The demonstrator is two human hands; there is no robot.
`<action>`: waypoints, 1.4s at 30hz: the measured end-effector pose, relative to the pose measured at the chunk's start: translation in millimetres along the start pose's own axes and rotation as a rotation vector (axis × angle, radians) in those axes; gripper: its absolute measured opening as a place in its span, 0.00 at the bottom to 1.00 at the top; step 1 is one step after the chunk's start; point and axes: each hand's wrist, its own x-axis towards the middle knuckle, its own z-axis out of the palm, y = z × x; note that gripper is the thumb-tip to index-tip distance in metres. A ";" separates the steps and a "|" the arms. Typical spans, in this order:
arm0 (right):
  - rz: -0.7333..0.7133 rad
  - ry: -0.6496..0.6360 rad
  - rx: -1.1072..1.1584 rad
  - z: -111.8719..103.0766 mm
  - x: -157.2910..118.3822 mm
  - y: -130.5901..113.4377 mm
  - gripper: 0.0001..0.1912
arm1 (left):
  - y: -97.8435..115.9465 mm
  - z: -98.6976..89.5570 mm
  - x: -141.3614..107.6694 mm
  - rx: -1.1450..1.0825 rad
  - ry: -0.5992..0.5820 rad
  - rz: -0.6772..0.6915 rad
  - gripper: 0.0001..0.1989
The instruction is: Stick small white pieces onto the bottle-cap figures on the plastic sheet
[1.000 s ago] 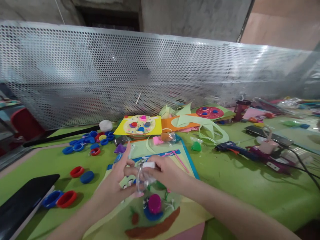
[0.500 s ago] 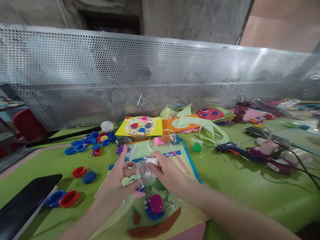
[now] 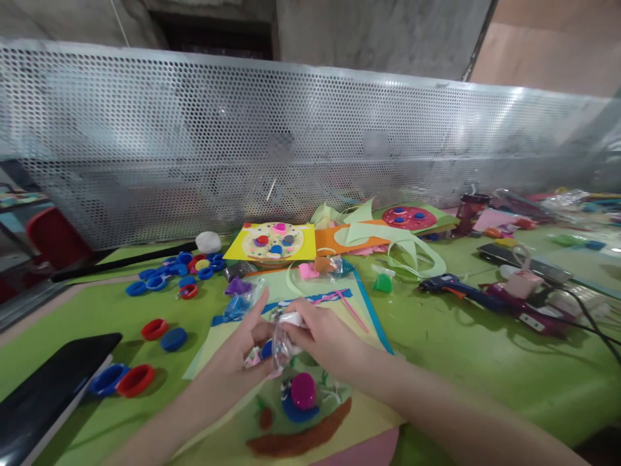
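Note:
Over a yellow-green craft sheet (image 3: pixel 218 440), my left hand (image 3: pixel 242 356) pinches one side of a clear plastic bag (image 3: pixel 280 346). My right hand (image 3: pixel 323 333) is closed on a small white lump (image 3: pixel 292 318) at the bag's upper right. The lump touches the plastic; whether it is inside the bag I cannot tell. Below my hands the sheet bears a magenta cap (image 3: pixel 303 391), a blue shape (image 3: pixel 298 414) around it and a brown strip (image 3: pixel 301 435). Purple clay (image 3: pixel 237 287) lies beyond my left fingers.
Blue and red rings (image 3: pixel 136 380) and a black phone-like slab (image 3: pixel 53 382) lie at the left. A yellow card (image 3: pixel 233 249) stands behind. To the right are a glue gun (image 3: pixel 460 291), a power strip (image 3: pixel 524 310) and green clay (image 3: pixel 383 282). A perforated metal panel (image 3: pixel 320 129) runs behind.
My hands have drawn closer together, with the white lump slightly lower. The plastic between them is more bunched. Blue clay near my left fingertips is now more exposed.

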 end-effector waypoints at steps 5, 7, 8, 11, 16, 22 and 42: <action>-0.068 0.015 0.069 -9.5 1.2 1.6 0.06 | 2.9 -5.8 -4.6 0.004 -0.040 -0.006 0.43; -0.067 0.052 0.102 -13.4 2.2 2.6 0.07 | 6.5 -6.6 -5.2 0.014 0.037 0.014 0.42; -0.063 0.078 0.116 -15.0 2.9 3.3 0.08 | 8.1 -6.7 -5.0 0.046 0.091 0.035 0.41; -0.054 0.131 0.153 -16.3 5.4 5.1 0.08 | 9.8 -6.8 -2.7 0.186 0.223 0.079 0.41; -0.026 0.089 0.176 -8.8 6.5 6.0 0.06 | 2.6 -6.1 0.9 0.182 0.240 0.101 0.41; -0.011 0.059 0.138 -3.9 3.0 4.3 0.07 | 1.0 -2.0 0.0 0.080 0.215 0.068 0.46; -0.021 -0.015 0.060 -5.5 1.9 -1.7 0.04 | 9.9 -1.5 -1.4 0.331 0.006 0.120 0.24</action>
